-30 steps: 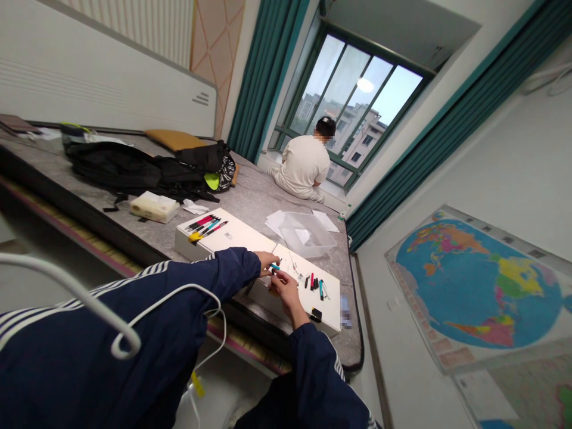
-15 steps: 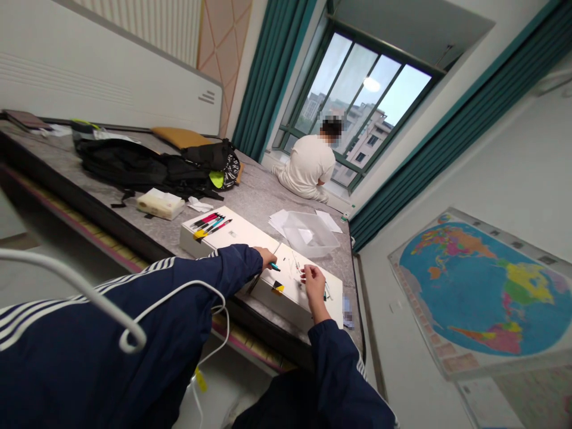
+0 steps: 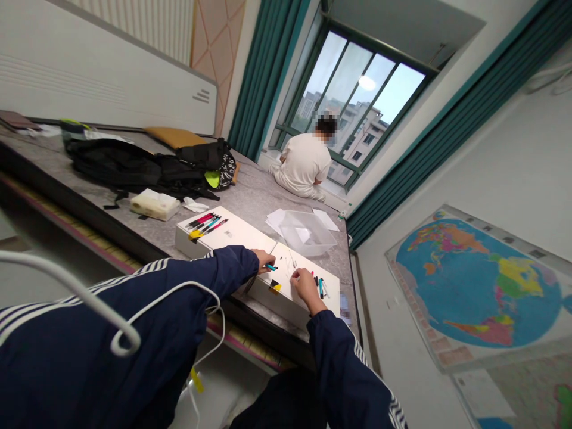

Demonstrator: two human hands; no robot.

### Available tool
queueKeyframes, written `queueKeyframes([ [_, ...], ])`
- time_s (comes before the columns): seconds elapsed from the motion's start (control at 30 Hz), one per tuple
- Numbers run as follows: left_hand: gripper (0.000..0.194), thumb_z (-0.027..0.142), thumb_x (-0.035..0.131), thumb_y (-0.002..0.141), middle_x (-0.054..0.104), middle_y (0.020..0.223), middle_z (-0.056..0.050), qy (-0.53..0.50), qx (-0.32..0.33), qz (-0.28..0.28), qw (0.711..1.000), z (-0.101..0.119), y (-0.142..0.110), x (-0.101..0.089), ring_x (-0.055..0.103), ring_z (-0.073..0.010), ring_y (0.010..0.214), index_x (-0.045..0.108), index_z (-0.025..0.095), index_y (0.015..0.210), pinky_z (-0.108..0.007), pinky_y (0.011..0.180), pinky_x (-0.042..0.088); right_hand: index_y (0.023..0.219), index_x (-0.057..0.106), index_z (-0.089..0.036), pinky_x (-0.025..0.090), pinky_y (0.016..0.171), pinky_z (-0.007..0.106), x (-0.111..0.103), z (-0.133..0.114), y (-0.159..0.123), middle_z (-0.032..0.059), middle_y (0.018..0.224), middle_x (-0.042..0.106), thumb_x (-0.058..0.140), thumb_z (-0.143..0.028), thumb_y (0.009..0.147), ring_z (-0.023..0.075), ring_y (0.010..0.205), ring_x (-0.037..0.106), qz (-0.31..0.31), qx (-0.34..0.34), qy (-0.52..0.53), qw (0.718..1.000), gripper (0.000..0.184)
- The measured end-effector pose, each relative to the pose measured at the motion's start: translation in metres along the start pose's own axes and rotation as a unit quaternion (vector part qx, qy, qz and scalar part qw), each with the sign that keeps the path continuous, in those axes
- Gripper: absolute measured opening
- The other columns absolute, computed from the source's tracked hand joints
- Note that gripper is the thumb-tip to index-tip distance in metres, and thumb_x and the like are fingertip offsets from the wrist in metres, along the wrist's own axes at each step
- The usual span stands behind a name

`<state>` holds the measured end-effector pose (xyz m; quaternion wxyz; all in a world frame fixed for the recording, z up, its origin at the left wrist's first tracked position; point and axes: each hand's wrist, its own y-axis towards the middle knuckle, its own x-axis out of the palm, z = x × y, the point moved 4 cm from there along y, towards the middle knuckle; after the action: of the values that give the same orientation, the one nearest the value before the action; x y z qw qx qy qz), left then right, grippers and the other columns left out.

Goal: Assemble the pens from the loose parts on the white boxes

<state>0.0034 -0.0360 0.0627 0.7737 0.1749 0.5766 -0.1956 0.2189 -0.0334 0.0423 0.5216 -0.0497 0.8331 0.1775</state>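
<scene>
Centre frame, my left hand [image 3: 263,258] pinches a teal tube [image 3: 270,267], probably light, stiff, best held mid-length; right hand's [image 3: 305,284] grip, can't tell.

The single view came from the wearer's head, looking forward and down over both navy sleeves [image 3: 152,316]. It was rolled, so that the window [image 3: 357,101] leaned to the right. The left hand [image 3: 264,261] and right hand [image 3: 306,286] lay near mid-frame, close to the camera but small in its wide view. Beyond them the bed [image 3: 250,190] ran back to the window, with the headboard [image 3: 111,77] at upper left and a wall map [image 3: 482,280] at right.
</scene>
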Motion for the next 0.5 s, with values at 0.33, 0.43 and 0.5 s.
queueKeyframes([
  [0.33,0.027,0.034,0.057,0.070,0.068,0.085,-0.004,-0.017,-0.013,0.017,1.000,0.001,-0.001,-0.004,0.063,-0.0220,0.079,0.062,0.025,0.095,-0.029,0.067,0.044,0.064,0.061,-0.017,0.030,0.060,0.024,0.009,0.004,0.020,0.0019,0.063,0.060,0.057,-0.004,0.065,0.0134,0.059,0.047,-0.037,0.002,-0.013,0.999,0.014],
  [0.43,0.028,0.035,0.056,0.070,0.067,0.087,-0.004,-0.018,-0.005,0.005,1.000,0.003,-0.002,-0.004,0.063,-0.0225,0.080,0.061,0.025,0.096,-0.030,0.067,0.045,0.066,0.061,-0.018,0.031,0.061,0.024,0.009,0.006,0.018,0.0012,0.065,0.061,0.058,-0.006,0.066,0.0132,0.060,0.048,-0.034,0.003,-0.005,0.999,0.012],
  [0.5,0.027,0.034,0.057,0.069,0.067,0.085,-0.003,-0.022,-0.012,0.014,1.000,0.002,-0.002,-0.003,0.063,-0.0218,0.079,0.061,0.025,0.094,-0.029,0.068,0.045,0.066,0.061,-0.018,0.032,0.062,0.024,0.007,0.007,0.017,0.0008,0.066,0.061,0.058,-0.007,0.066,0.0135,0.062,0.049,-0.028,0.005,0.001,1.000,0.012],
])
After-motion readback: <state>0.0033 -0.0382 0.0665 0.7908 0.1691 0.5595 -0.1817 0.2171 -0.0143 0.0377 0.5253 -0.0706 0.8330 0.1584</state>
